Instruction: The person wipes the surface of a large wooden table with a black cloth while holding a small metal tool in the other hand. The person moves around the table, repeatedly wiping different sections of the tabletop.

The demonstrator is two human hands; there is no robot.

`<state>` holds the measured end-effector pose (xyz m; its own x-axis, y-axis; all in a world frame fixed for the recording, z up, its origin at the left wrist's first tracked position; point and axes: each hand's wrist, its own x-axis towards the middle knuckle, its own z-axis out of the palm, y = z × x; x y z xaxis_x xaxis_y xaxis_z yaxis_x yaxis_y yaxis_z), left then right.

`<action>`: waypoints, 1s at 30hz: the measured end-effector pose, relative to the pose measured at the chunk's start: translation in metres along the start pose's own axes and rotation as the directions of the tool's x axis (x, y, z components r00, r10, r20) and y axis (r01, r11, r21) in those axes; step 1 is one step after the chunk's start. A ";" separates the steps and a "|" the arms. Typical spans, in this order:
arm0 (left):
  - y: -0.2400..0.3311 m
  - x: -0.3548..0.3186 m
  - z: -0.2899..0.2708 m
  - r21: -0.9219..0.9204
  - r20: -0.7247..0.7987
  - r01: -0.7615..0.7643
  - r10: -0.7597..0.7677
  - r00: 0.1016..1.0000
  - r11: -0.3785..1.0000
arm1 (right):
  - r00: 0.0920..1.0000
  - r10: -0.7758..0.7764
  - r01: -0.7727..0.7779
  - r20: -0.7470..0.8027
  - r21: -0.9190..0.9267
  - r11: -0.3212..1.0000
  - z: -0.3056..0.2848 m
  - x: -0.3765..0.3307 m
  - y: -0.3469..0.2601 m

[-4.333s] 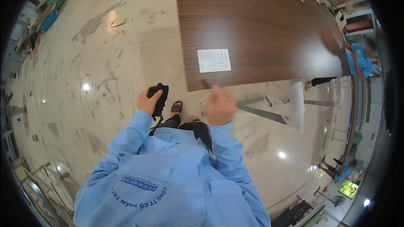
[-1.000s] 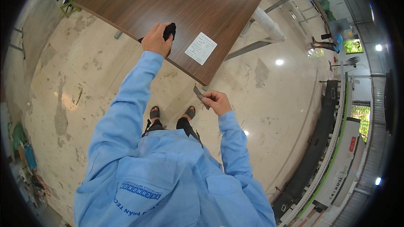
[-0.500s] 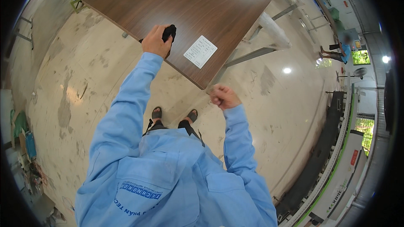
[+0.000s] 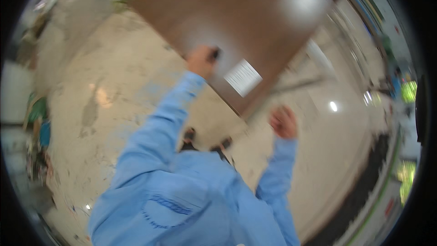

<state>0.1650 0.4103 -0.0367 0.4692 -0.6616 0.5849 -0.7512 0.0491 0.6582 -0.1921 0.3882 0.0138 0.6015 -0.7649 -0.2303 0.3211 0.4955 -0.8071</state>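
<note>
Head camera view, badly blurred by motion. Far to the left of both hands lies pale speckled floor (image 4: pixel 91 123). Next comes the left hand (image 4: pixel 201 61), arm stretched out in a light blue sleeve (image 4: pixel 159 127), wrapped around a small dark object (image 4: pixel 215 54) at the near edge of a brown wooden tabletop (image 4: pixel 227 13). Just right of that hand, a white paper label (image 4: pixel 243 78) lies on the tabletop. Further right, the right hand (image 4: pixel 283 122) hangs over the floor, off the table, curled into a loose fist; I cannot tell whether it holds anything.
</note>
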 end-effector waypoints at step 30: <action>-0.127 0.140 -0.068 -0.164 0.350 -0.188 0.235 0.907 0.968 | 0.335 -0.674 -0.182 -0.658 -0.747 0.639 0.140 0.006 0.122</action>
<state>0.3579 0.3623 -0.0064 0.0862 -0.8505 0.5189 -0.7393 0.2946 0.6056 -0.0468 0.5017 -0.0104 -0.4961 -0.8614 0.1092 -0.4511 0.1483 -0.8801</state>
